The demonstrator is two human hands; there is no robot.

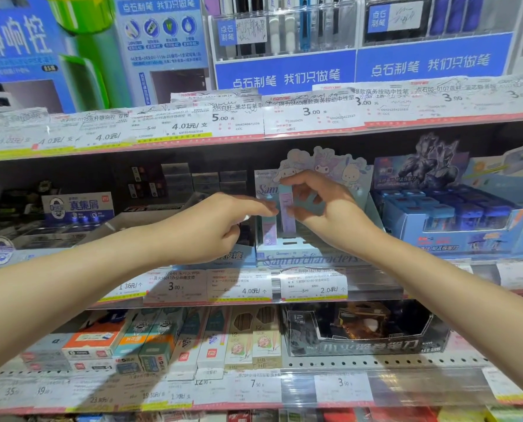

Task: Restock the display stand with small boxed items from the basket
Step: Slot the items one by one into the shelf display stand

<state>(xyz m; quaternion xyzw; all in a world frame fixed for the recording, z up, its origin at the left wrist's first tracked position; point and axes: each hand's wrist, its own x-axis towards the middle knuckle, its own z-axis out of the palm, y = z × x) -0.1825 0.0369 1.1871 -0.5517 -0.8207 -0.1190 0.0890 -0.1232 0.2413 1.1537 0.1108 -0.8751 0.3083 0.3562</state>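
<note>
A pale blue cardboard display stand (307,257) with cartoon characters on its back card sits on the middle shelf. My right hand (321,205) pinches a slim pink and purple box (287,214) held upright inside the stand. A second small box (268,231) stands at the stand's left side. My left hand (217,226) reaches in from the left, fingertips touching the slim box, with something small and white tucked in its curled fingers. The basket is out of view.
A blue display box of small blue items (455,220) stands to the right of the stand. Eraser boxes (77,207) fill the shelf to the left. Price tags (242,287) line the shelf edge. Pencil boxes (254,339) and a dark display carton (363,333) occupy the lower shelf.
</note>
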